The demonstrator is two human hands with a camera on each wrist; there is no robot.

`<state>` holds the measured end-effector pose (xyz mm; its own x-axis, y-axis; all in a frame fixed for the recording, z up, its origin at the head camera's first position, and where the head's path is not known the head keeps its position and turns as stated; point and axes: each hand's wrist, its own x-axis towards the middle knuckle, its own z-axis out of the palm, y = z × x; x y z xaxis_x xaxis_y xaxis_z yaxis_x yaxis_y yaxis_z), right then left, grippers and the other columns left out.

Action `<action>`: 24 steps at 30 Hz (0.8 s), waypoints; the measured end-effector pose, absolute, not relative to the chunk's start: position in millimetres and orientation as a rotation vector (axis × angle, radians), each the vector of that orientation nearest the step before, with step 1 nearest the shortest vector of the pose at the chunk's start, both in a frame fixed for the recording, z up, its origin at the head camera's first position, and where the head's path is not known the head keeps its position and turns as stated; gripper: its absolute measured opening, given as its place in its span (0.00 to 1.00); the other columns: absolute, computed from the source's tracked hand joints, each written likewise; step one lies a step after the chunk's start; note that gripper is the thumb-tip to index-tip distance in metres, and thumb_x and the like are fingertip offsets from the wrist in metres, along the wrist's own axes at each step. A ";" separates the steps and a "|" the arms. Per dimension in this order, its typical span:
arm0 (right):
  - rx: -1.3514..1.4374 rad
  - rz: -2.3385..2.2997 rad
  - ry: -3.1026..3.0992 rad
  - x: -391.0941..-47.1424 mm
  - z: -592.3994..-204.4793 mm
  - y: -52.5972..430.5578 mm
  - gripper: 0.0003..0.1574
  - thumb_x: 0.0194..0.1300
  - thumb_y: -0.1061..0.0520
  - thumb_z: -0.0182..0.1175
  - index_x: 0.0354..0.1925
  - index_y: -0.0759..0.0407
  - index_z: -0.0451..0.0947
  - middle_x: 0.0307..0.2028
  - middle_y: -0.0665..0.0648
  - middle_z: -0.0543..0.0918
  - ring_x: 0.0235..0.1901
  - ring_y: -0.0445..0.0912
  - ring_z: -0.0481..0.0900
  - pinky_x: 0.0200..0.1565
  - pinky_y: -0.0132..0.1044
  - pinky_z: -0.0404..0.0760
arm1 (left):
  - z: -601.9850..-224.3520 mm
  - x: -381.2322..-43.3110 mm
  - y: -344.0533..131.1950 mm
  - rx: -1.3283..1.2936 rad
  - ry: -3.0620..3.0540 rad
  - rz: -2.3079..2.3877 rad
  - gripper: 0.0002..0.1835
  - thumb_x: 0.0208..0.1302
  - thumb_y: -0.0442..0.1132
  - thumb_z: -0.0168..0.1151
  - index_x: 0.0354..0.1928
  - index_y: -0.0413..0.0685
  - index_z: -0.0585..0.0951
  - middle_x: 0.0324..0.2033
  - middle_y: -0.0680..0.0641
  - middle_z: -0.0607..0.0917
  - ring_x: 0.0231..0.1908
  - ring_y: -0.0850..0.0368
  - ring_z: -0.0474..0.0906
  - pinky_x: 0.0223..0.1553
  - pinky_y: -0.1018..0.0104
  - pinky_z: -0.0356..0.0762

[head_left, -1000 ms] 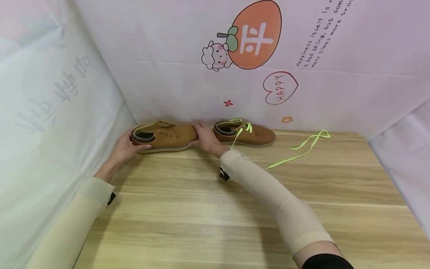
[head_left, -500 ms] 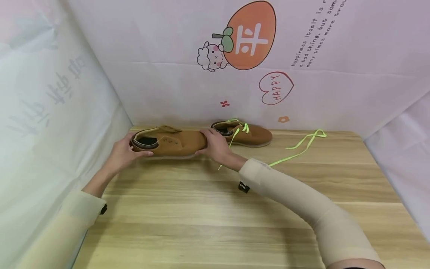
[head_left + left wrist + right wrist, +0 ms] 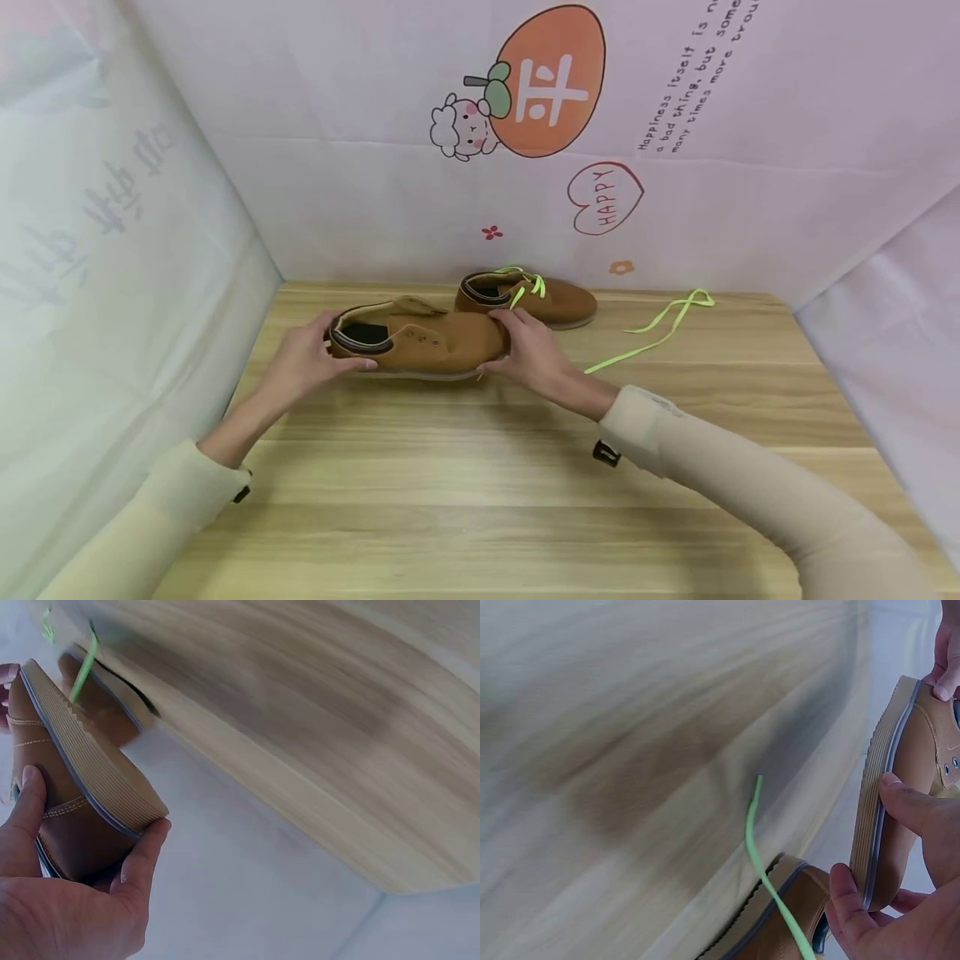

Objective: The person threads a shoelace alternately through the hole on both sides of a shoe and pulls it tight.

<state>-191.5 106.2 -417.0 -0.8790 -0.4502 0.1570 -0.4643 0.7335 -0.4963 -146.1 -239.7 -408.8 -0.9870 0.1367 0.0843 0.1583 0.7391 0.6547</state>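
Between my two hands is a brown shoe [image 3: 420, 346] with bare eyelets and no lace in it, raised off the tabletop. My left hand [image 3: 303, 360] grips its heel, the thumb along the near side. Around the toe my right hand [image 3: 531, 350] holds on, with the thumb near the sole. In the left wrist view the ribbed sole [image 3: 97, 757] shows from the side. A second brown shoe [image 3: 562, 302], with a yellow-green lace [image 3: 538, 286] in it, stands behind, against the back wall. One end of that lace hangs loose in the right wrist view.
On the wooden table [image 3: 450, 500], a loose yellow-green shoelace [image 3: 660, 337] lies to the right of the shoes. White printed cloth [image 3: 360, 192] walls the back, and similar cloth covers the left and right sides.
Both hands have lifted the laceless shoe and brought it right and nearer, away from the back left corner. The laced shoe and the loose lace stay in place; the head view shifts slightly.
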 end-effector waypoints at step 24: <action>0.773 0.809 -2.875 -131.2 -459.6 168.2 0.53 0.40 0.54 0.91 0.61 0.68 0.76 0.51 0.67 0.83 0.50 0.60 0.84 0.52 0.55 0.85 | -459.5 -107.3 -184.3 -0.403 -2.907 -1.107 0.44 0.47 0.47 0.88 0.64 0.36 0.78 0.48 0.37 0.90 0.45 0.45 0.88 0.45 0.52 0.87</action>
<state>-131.2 168.2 -459.6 -0.8731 -0.4517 0.1836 -0.4811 0.7371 -0.4745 -107.3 -184.3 -459.5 -0.9669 0.2365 0.0954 0.2400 0.7177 0.6537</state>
